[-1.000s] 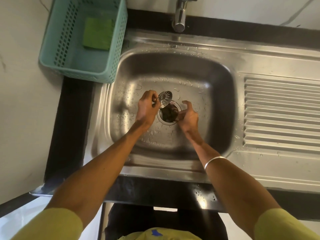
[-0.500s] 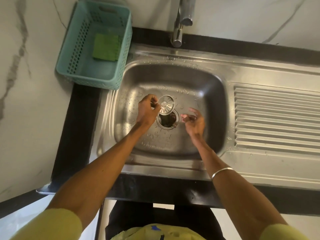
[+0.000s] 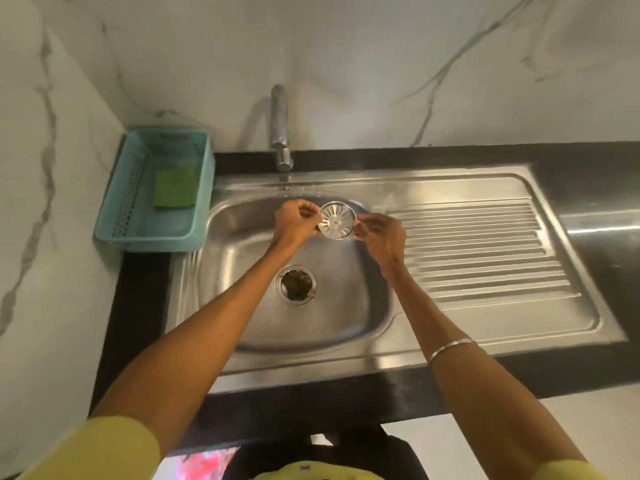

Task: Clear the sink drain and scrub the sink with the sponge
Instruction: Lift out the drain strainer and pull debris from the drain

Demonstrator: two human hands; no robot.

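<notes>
A round metal drain strainer is held up above the far part of the steel sink. My left hand pinches its left edge and my right hand pinches its right edge. Below them the open drain hole shows dark brown-green debris inside. A green sponge lies flat in the teal plastic basket left of the sink.
A chrome tap stands behind the basin. The ribbed steel drainboard stretches to the right. Black countertop frames the sink, with marble-look walls behind and to the left.
The strainer has been lifted off the drain and raised toward the back of the sink. My right hand came up and took its right edge. The camera view pulled back.
</notes>
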